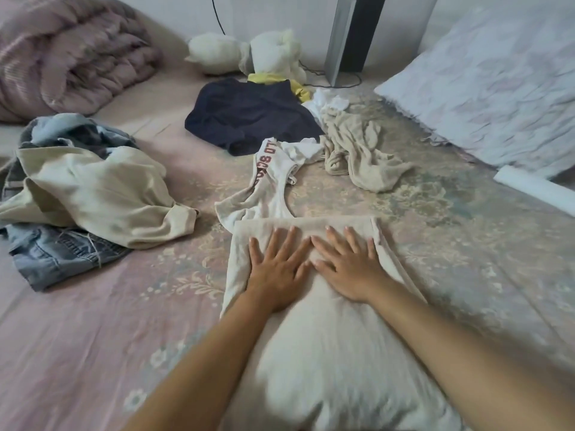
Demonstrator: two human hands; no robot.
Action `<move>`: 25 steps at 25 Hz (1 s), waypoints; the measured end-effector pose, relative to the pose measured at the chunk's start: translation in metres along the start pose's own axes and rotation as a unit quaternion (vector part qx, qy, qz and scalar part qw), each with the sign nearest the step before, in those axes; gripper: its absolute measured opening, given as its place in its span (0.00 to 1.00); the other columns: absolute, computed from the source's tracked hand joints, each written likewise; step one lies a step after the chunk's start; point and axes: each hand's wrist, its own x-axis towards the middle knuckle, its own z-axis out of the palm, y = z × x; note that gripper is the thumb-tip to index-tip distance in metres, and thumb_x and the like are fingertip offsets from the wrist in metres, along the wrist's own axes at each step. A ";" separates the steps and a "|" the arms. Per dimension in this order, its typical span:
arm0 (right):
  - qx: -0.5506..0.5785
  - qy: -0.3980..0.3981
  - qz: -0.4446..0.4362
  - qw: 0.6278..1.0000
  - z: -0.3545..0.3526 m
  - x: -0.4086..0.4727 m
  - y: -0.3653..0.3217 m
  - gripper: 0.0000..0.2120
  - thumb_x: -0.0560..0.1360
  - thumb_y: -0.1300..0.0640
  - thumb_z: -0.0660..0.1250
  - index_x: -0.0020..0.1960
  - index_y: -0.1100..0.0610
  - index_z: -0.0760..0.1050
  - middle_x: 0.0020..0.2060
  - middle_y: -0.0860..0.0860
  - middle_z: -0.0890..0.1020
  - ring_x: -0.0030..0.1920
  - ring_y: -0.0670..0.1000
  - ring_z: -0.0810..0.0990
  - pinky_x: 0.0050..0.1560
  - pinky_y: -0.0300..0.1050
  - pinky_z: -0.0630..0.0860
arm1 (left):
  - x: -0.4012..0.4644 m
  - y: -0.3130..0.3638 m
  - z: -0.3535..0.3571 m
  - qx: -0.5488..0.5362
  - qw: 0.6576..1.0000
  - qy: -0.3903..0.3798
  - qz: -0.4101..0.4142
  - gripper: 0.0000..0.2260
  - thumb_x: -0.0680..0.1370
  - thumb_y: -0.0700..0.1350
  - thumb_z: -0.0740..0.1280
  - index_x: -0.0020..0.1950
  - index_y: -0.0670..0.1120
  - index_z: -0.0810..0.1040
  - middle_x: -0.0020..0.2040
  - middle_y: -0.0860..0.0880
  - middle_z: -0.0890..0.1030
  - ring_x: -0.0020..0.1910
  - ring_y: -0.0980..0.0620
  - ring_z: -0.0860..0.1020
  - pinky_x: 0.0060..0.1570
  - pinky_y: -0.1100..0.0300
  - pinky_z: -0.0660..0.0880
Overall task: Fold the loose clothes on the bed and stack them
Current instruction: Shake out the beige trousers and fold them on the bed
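Nearest the camera, a cream garment (pixel 314 331) lies spread flat on the bed (pixel 93 337), its far edge folded straight. Both hands press on it side by side with fingers straight and spread, gripping nothing: the left hand (pixel 278 269) on the left part, the right hand (pixel 348 269) just beside it, index fingertips almost touching. Just beyond the cream garment's far edge lies a white top with red lettering (pixel 267 188). Left of the cream garment, well apart, a beige shirt (pixel 93 188) sits crumpled over blue jeans (pixel 53 256). Farther back and right of the lettered top lies a tan knit piece (pixel 357 154), then a dark navy garment (pixel 249 116), with yellow cloth (pixel 273 79) behind it.
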 end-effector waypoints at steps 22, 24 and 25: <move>-0.218 -0.015 -0.170 0.961 -0.001 -0.201 0.017 0.49 0.55 0.59 0.79 0.73 0.62 0.62 0.65 0.63 0.74 0.64 0.64 0.73 0.60 0.61 0.71 | -0.198 0.008 -0.009 0.161 0.960 0.058 0.222 0.31 0.69 0.46 0.62 0.72 0.43 0.61 0.64 0.41 0.76 0.61 0.41 0.77 0.52 0.41 0.77; -0.232 -0.026 -0.155 0.960 0.006 -0.205 0.019 0.47 0.45 0.63 0.82 0.64 0.64 0.73 0.56 0.63 0.80 0.55 0.64 0.80 0.50 0.60 0.77 | -0.203 0.007 -0.006 0.202 0.949 0.069 0.231 0.25 0.71 0.39 0.58 0.69 0.42 0.63 0.61 0.39 0.78 0.58 0.41 0.79 0.49 0.44 0.78; -0.239 -0.023 -0.156 0.958 0.011 -0.209 0.021 0.47 0.45 0.63 0.82 0.64 0.65 0.72 0.55 0.63 0.81 0.54 0.63 0.81 0.48 0.60 0.77 | -0.207 0.008 -0.004 0.222 0.944 0.075 0.231 0.23 0.72 0.38 0.57 0.68 0.41 0.63 0.60 0.38 0.79 0.57 0.41 0.79 0.47 0.45 0.78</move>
